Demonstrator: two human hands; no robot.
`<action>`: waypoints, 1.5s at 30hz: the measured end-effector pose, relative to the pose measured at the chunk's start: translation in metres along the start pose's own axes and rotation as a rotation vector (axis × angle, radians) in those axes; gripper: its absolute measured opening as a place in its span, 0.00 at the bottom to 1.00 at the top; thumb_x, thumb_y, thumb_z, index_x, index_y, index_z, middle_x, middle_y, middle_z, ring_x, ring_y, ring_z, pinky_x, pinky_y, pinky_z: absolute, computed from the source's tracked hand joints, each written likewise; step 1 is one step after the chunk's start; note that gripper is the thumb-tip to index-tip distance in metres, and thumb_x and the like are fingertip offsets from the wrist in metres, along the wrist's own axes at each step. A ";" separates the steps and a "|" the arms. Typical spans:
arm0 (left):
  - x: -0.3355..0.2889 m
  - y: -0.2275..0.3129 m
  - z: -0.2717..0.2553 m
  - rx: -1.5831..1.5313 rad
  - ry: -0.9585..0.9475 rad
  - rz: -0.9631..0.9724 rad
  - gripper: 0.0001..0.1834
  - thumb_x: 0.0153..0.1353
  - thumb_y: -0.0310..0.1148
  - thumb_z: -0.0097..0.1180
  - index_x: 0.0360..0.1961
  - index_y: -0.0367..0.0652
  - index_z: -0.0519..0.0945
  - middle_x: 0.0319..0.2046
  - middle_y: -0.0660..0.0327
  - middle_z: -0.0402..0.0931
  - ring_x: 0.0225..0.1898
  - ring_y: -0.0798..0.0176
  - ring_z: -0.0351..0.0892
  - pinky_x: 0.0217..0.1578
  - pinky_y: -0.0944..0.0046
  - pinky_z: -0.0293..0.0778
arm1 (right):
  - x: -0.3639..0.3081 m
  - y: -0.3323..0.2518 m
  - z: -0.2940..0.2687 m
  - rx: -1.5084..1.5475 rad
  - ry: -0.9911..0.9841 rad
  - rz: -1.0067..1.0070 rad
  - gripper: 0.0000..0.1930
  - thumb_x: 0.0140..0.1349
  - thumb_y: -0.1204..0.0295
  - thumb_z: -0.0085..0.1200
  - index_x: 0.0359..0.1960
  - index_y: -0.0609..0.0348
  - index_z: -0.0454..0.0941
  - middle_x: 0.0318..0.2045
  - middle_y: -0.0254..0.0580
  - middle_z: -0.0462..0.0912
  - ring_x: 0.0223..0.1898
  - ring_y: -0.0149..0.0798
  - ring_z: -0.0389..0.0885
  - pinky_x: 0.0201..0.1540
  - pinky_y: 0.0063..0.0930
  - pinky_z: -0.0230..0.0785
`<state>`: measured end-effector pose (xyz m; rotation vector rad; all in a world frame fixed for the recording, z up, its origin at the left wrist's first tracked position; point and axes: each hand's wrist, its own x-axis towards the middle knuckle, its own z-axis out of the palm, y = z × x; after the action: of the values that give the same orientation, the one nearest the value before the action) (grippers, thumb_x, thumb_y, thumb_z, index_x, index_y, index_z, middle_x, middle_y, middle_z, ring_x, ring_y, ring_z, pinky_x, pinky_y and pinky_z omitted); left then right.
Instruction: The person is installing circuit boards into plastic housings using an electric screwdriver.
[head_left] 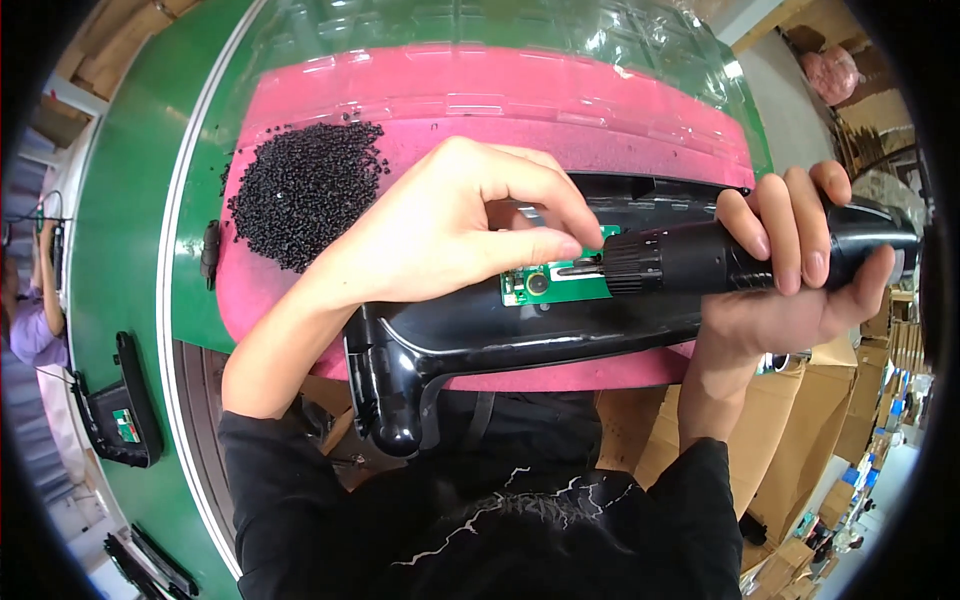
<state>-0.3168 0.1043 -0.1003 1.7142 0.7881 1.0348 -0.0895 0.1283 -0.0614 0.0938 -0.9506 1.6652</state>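
A glossy black plastic housing [560, 338] lies across the front of the pink mat, its rounded left end hanging over the near edge. Inside it sits a green circuit board [560, 292]. My right hand [785, 245] is wrapped round a black electric screwdriver [680, 260], held nearly level with its bit pointing left over the board. My left hand [455, 220] reaches over the housing, thumb and forefinger closed together just by the bit. Whatever is between those fingertips, if anything, is too small to make out.
A heap of small black screws [310, 190] rests on the pink mat [420, 135]. Behind it lies a clear plastic tray [450, 75]. A small black part [210, 255] is beside the mat. Leftward, another black housing [140, 410] and a purple-sleeved person [40, 325] appear. Cardboard boxes [745, 430] stand right.
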 end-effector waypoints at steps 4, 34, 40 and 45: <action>-0.001 0.006 0.007 -0.110 -0.032 -0.064 0.05 0.54 0.18 0.62 0.34 0.32 0.82 0.34 0.58 0.81 0.35 0.69 0.80 0.35 0.71 0.77 | -0.007 -0.007 0.002 0.016 0.004 -0.020 0.18 0.59 0.58 0.58 0.41 0.56 0.67 0.19 0.24 0.69 0.20 0.22 0.68 0.34 0.21 0.60; 0.010 0.020 0.012 0.176 -0.003 0.267 0.14 0.48 0.23 0.69 0.37 0.35 0.81 0.33 0.58 0.84 0.35 0.66 0.84 0.36 0.68 0.81 | -0.020 -0.022 0.024 -0.100 -0.018 -0.262 0.18 0.49 0.65 0.65 0.35 0.53 0.68 0.16 0.22 0.73 0.18 0.21 0.71 0.33 0.19 0.63; 0.016 0.015 0.008 0.376 -0.036 0.385 0.09 0.46 0.22 0.67 0.29 0.34 0.81 0.30 0.56 0.83 0.32 0.55 0.84 0.33 0.63 0.80 | -0.014 -0.015 0.023 -0.097 -0.086 -0.258 0.18 0.48 0.64 0.66 0.36 0.53 0.69 0.17 0.23 0.74 0.18 0.22 0.73 0.33 0.20 0.64; 0.014 0.022 0.010 0.618 0.066 0.478 0.08 0.46 0.20 0.65 0.28 0.35 0.79 0.26 0.57 0.79 0.28 0.57 0.81 0.32 0.64 0.77 | -0.009 -0.024 0.028 -0.180 -0.063 -0.220 0.18 0.49 0.65 0.64 0.37 0.55 0.69 0.19 0.27 0.75 0.19 0.25 0.72 0.34 0.22 0.62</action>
<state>-0.3011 0.1050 -0.0777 2.4925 0.8110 1.2483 -0.0774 0.1045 -0.0348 0.1252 -1.0931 1.3765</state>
